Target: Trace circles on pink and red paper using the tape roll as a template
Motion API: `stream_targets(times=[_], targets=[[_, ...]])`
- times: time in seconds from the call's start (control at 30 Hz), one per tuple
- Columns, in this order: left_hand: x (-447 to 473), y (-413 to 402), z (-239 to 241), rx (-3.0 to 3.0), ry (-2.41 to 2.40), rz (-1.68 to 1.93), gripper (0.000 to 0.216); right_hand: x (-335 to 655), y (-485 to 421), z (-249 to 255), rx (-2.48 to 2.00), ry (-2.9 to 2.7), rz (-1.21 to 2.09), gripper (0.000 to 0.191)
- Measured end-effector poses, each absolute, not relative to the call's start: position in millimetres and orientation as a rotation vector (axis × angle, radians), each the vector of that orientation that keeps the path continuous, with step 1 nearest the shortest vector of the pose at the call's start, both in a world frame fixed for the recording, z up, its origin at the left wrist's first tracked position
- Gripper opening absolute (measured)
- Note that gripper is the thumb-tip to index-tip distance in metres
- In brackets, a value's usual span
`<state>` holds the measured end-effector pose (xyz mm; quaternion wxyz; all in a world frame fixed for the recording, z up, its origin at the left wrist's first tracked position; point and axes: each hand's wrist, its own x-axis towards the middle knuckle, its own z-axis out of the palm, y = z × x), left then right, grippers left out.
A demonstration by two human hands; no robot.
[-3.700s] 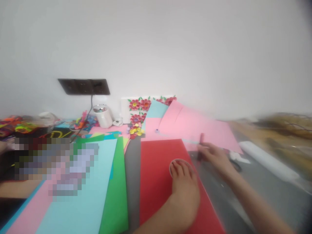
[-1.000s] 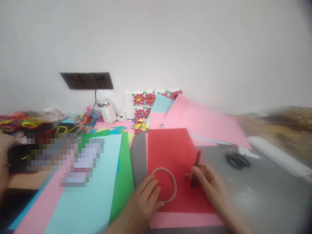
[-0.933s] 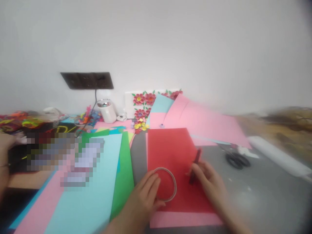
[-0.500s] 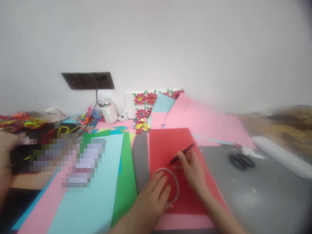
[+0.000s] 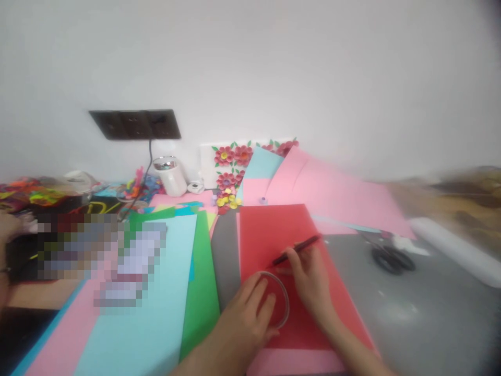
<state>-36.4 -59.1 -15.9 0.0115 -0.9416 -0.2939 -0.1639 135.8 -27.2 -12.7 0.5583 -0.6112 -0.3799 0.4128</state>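
Note:
A sheet of red paper (image 5: 272,230) lies on top of pink paper (image 5: 301,360) in front of me. My left hand (image 5: 250,310) rests on a clear round ring (image 5: 287,300) on the red sheet and holds it down, fingers bent and partly spread; they hide its left side. Between the fingers of my right hand (image 5: 311,279) is a dark pen (image 5: 307,244). Its tip points down and left, close to the red paper just above the ring; I cannot tell whether it touches.
Light blue paper (image 5: 156,324) and green paper (image 5: 201,292) lie to the left, under a pixelated phone-like shape (image 5: 141,258). Black-handled scissors (image 5: 391,259) and a white roll (image 5: 457,250) are at right. Paper flowers (image 5: 243,155) stand behind. Another person's hand (image 5: 10,227) is at far left.
The pen leans slightly flatter in my right hand. My left hand stays on the ring. The camera view has shifted a little, and the other person's arm shows less.

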Motion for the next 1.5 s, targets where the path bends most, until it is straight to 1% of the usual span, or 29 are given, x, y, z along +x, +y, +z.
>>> stream_targets(times=[0.17, 0.37, 0.5, 0.67, 0.8, 0.93, 1.1, 1.23, 1.3, 1.5], targets=[[-32.7, -58.8, -13.5, -2.918, -0.908, -0.516, 0.044, 136.5, -25.8, -13.7, -1.418, -0.917, 0.99, 0.032], [-29.7, -53.6, -32.9, -2.891, -0.933, -0.428, 0.055, 128.9, -18.5, -13.1, -1.416, -0.94, 1.045, 0.034], [-24.6, -51.5, -34.5, -2.853, -0.91, -0.353, 0.057, 121.3, -14.7, -11.4, -1.418, -1.004, 1.056, 0.033], [-20.3, -50.5, -26.6, -2.783, -0.889, -0.218, 0.057, 119.1, -10.9, -15.8, -1.449, -1.112, 0.956, 0.034], [-19.7, -48.3, -23.4, -2.795, -0.867, -0.18, 0.061, 124.7, -7.7, -21.3, -1.551, -1.209, 0.882, 0.034], [-18.0, -46.0, -19.0, -2.831, -0.908, -0.069, 0.062, 134.9, -8.2, -22.6, -1.628, -1.257, 0.761, 0.031], [-14.2, -43.7, -13.6, -2.926, -1.029, 0.059, 0.064, 150.2, -20.5, -18.2, -1.613, -1.185, 0.769, 0.032], [-11.8, -41.5, -6.8, -3.016, -1.183, 0.081, 0.073, 162.6, -39.3, -12.5, -1.661, -1.082, 0.749, 0.033], [-11.4, -40.0, -2.4, -3.058, -1.236, 0.088, 0.078, 169.0, -48.9, -11.2, -1.663, -1.031, 0.788, 0.035], [-11.0, -36.8, 9.2, -3.13, -1.268, 0.092, 0.069, 183.3, -66.1, -15.1, -1.602, -0.871, 0.751, 0.034]])
